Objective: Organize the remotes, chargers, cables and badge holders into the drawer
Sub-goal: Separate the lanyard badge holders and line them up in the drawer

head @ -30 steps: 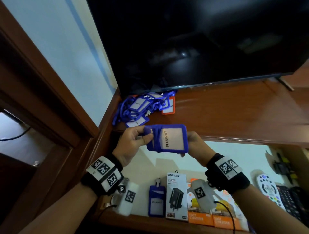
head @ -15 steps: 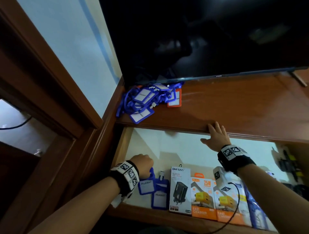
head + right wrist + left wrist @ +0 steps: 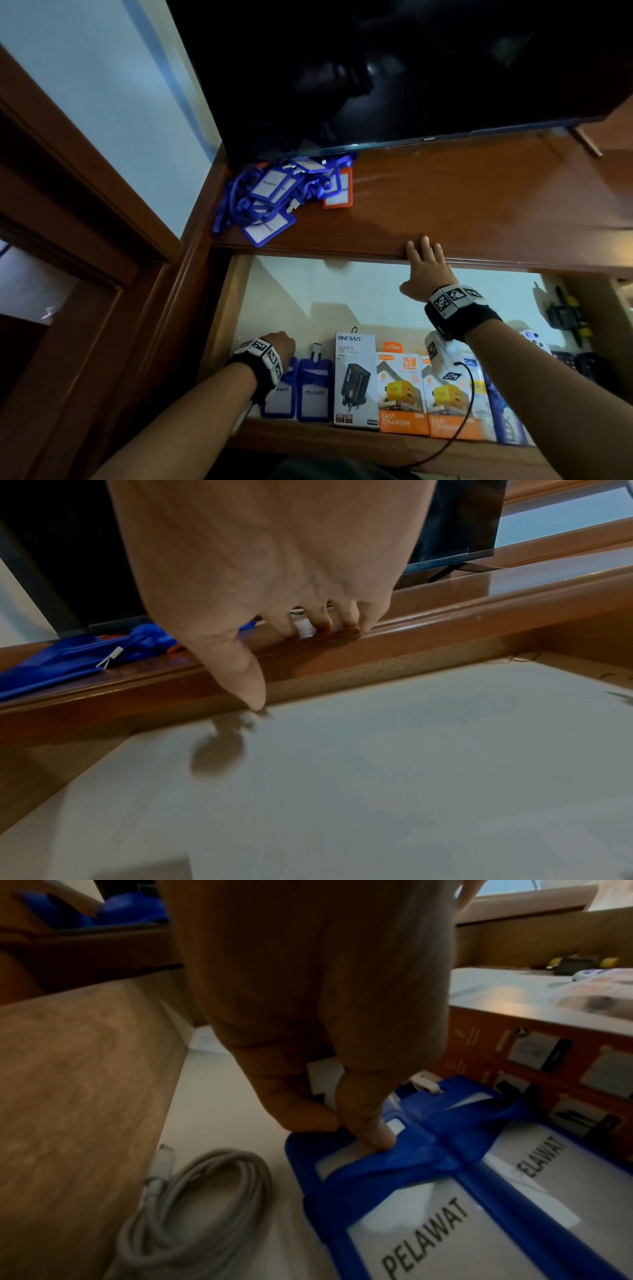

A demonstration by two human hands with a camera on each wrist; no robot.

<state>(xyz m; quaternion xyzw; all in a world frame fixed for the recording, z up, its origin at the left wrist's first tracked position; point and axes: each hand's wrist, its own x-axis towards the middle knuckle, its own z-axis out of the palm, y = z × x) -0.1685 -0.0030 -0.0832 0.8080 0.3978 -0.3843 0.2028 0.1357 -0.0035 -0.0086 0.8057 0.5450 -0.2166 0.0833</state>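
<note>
My left hand (image 3: pixel 282 346) is low in the open drawer (image 3: pixel 342 301), at its front left corner. In the left wrist view its thumb and forefinger (image 3: pixel 373 1131) pinch the top edge of a blue badge holder (image 3: pixel 428 1231) marked PELAWAT, which lies flat on the drawer floor. A second blue badge holder (image 3: pixel 314 394) lies right beside it. My right hand (image 3: pixel 424 260) rests with straight fingers (image 3: pixel 322 623) on the front edge of the cabinet top (image 3: pixel 479 205) and holds nothing. A pile of blue badge holders (image 3: pixel 274 198) with one orange holder (image 3: pixel 339 192) lies at the top's back left.
A coiled white cable (image 3: pixel 205 1204) lies left of the held holder by the drawer's side wall. A black-and-white charger box (image 3: pixel 356 380) and orange charger boxes (image 3: pixel 402 394) line the drawer front. Remotes (image 3: pixel 534 339) sit at the right. A television (image 3: pixel 376 68) overhangs the top.
Both hands held the badge holder above the drawer a second ago. My left hand has carried it down beside the other holder. My right hand let go and moved to the top's edge.
</note>
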